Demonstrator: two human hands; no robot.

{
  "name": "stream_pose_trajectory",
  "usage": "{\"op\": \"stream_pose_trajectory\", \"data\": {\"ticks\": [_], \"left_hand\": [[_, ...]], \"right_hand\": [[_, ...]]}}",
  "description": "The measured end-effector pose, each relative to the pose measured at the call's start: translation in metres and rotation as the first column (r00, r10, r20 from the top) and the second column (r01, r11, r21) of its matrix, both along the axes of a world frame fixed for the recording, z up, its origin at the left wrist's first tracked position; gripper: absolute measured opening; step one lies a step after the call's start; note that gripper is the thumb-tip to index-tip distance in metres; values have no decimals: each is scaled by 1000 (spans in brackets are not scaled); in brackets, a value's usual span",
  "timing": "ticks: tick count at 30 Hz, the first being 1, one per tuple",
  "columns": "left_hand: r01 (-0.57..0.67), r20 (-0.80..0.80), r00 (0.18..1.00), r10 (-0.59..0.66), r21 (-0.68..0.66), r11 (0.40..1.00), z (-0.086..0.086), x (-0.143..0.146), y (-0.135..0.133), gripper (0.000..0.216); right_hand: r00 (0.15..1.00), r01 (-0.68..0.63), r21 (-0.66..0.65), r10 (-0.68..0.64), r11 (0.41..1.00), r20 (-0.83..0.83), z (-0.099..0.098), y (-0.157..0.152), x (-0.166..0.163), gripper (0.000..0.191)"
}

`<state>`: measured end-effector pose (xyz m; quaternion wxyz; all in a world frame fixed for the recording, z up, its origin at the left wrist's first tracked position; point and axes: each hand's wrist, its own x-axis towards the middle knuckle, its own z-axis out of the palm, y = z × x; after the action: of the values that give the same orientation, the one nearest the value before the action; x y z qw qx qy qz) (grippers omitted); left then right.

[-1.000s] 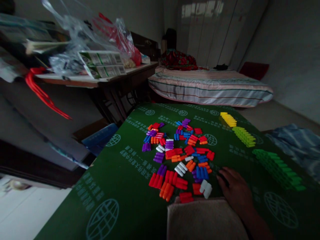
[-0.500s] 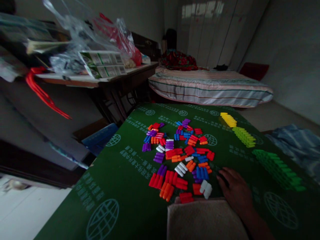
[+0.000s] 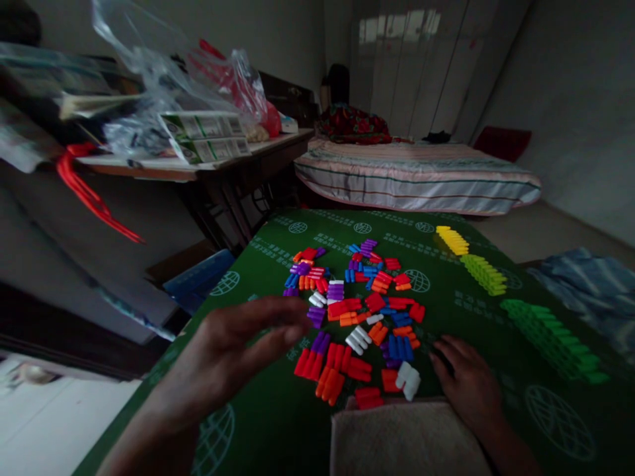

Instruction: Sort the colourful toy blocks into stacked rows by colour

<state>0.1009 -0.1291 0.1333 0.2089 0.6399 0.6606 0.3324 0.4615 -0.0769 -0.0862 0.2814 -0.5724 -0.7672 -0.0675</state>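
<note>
My left hand (image 3: pixel 248 347) hovers over the left side of the green board, fingers stretched forward and thumb apart. Nothing shows between them, and the fingertips are close to a purple block (image 3: pixel 316 318). On the board, right of the loose pieces, rests my right hand (image 3: pixel 466 373), fingers loosely spread and empty. A white block (image 3: pixel 408 380) lies just left of it, beside a red block (image 3: pixel 389 379). Several ribbed plastic blocks in red, orange, blue, purple and white are scattered over the middle, among them an orange block (image 3: pixel 329 385) nearer the front.
The green board (image 3: pixel 268 423) carries rows of yellow blocks (image 3: pixel 451 240), lime blocks (image 3: pixel 483 274) and green blocks (image 3: pixel 550 337) along its right side. A beige cloth (image 3: pixel 401 439) lies at the front edge. A cluttered desk (image 3: pixel 278 142) stands left, a bed (image 3: pixel 421 172) behind.
My left hand has come into view from the lower left and now hangs over the board beside the pieces. My right hand stays in place.
</note>
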Motion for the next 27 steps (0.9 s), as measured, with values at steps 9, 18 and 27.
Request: {"op": "stream_pose_trajectory", "data": {"ticks": [9, 18, 27], "left_hand": [[-76, -523, 851, 46, -35, 997, -90, -22, 73, 51], [-374, -615, 736, 282, -21, 927, -117, -69, 113, 53], [-470, -639, 677, 365, 6, 883, -130, -94, 152, 53]], "right_hand": [[1000, 4, 25, -4, 1000, 16, -5, 2, -1, 37], [999, 22, 20, -23, 1000, 45, -7, 1, -3, 39], [997, 28, -24, -26, 999, 71, -7, -1, -2, 38]]}}
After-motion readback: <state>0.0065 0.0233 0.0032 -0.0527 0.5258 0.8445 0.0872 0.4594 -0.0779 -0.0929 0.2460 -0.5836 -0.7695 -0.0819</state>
